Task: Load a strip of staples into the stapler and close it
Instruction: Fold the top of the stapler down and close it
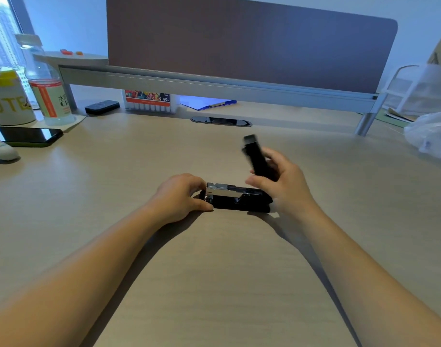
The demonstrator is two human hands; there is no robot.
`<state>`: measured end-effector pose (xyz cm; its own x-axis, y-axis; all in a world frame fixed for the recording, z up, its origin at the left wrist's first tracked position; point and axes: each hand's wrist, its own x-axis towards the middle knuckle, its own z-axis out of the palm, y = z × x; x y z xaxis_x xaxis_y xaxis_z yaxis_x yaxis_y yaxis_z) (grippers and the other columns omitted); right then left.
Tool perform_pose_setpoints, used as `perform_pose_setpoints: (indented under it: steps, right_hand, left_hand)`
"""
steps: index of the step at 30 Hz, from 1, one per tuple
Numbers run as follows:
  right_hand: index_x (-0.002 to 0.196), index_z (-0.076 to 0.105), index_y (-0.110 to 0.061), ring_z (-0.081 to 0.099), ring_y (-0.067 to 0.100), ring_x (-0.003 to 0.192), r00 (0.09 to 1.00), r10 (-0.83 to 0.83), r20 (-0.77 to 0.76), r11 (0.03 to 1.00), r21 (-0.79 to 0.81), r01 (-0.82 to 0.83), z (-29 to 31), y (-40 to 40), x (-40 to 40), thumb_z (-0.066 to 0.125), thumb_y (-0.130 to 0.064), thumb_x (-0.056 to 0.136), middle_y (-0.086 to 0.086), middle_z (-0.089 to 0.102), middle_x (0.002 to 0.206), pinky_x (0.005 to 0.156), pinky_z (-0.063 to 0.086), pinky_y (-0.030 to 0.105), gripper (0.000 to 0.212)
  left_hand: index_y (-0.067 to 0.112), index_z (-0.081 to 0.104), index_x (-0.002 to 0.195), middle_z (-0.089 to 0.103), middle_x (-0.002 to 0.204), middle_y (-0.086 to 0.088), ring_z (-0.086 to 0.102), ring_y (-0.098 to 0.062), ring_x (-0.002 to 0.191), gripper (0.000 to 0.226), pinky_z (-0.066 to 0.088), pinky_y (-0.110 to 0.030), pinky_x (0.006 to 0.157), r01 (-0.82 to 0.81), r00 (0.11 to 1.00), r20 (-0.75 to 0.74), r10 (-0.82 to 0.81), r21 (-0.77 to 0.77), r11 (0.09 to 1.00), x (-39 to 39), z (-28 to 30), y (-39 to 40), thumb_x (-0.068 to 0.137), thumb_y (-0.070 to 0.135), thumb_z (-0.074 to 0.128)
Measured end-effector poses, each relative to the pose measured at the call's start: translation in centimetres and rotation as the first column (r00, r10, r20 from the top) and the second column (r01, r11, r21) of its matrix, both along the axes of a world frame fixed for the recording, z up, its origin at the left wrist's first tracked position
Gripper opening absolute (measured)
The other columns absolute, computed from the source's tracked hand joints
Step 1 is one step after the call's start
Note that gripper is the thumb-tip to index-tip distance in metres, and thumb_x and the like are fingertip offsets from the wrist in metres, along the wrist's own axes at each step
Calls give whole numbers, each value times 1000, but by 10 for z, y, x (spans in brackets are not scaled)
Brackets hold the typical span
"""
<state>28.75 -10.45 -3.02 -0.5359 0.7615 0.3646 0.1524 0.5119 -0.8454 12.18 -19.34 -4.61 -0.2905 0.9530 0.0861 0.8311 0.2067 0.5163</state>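
Note:
A black stapler (239, 201) lies on the wooden desk, opened up. Its silver staple channel (220, 190) is exposed and points left. The black top cover (255, 156) is swung up and back, blurred with motion. My right hand (284, 181) grips that cover near the hinge. My left hand (182, 196) pinches the front end of the channel and the base, steadying it. I cannot tell whether staples lie in the channel. No loose strip of staples is visible.
A phone (29, 136), a water bottle (47, 83) and a yellow-labelled cup (9, 96) stand at the left. A marker box (149, 100), a small black remote (102, 107) and a blue clipboard (207, 102) sit under the shelf (214, 83). A plastic bag (429, 134) lies at the right.

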Motion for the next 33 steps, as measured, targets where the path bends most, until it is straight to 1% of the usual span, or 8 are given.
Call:
perform_pose_setpoints:
  steps: [3,7,13,18,21,23,27,33]
  right_hand:
    - [98,53,-21,54,19,89,984,22,178,997,68,-35,0,-3,-6,70,-14,71,-10,55,84,77,45,27,32]
    - [108,58,-15,54,18,92,946,33,323,981,169,-92,-4,-5,-10,69,-17,72,5,64,102,79,41,27,38]
    - [117,53,-18,56,25,106,928,16,373,974,205,-99,-5,-7,-8,67,-21,75,7,63,116,93,47,41,44]
    - [129,38,-20,48,17,103,930,6,368,997,68,-33,-12,-2,7,67,-23,76,1,50,115,88,38,28,60]
    - [126,39,-18,45,13,100,921,-15,390,1000,25,6,-17,1,16,68,-25,75,-5,46,109,86,38,27,59]
    - [122,41,-17,47,14,99,921,-26,388,1000,23,19,-18,1,17,69,-25,74,-5,48,107,85,39,28,56]
    - [117,44,-17,49,16,97,920,-32,390,999,30,22,-19,1,16,68,-24,75,-3,50,104,81,39,28,49]
    - [115,45,-15,48,18,98,920,-51,389,999,29,42,-20,4,20,67,-23,76,-1,51,106,80,37,28,45]
  left_hand:
    - [14,57,112,58,119,-8,48,-24,111,41,41,-41,95,1,1000,27,-1,8,1000,2,-1,2,74,27,66]
    - [17,60,108,59,116,-6,49,-24,109,39,42,-45,95,1,999,49,-1,11,1000,0,-3,5,72,29,68]
    - [17,60,108,59,112,-4,51,-23,108,39,42,-48,96,40,996,77,-41,15,999,-1,-7,7,73,31,67]
    - [19,60,93,61,92,1,56,-20,96,35,44,-34,84,11,929,369,-31,56,998,2,-1,1,76,48,54]
    - [13,64,88,67,93,-7,59,-24,96,50,43,-38,83,-71,900,436,24,93,993,4,-1,2,78,58,44]
    - [11,66,90,69,97,-15,60,-27,95,60,44,-42,87,-101,900,434,48,100,990,7,-1,4,76,63,40]
    - [20,51,48,50,51,0,48,-17,56,47,34,-32,57,-105,912,405,56,100,989,12,0,5,77,56,47]
    - [18,49,50,47,58,-6,48,-21,61,44,35,-34,64,-81,930,366,44,87,993,9,-2,4,78,52,49]
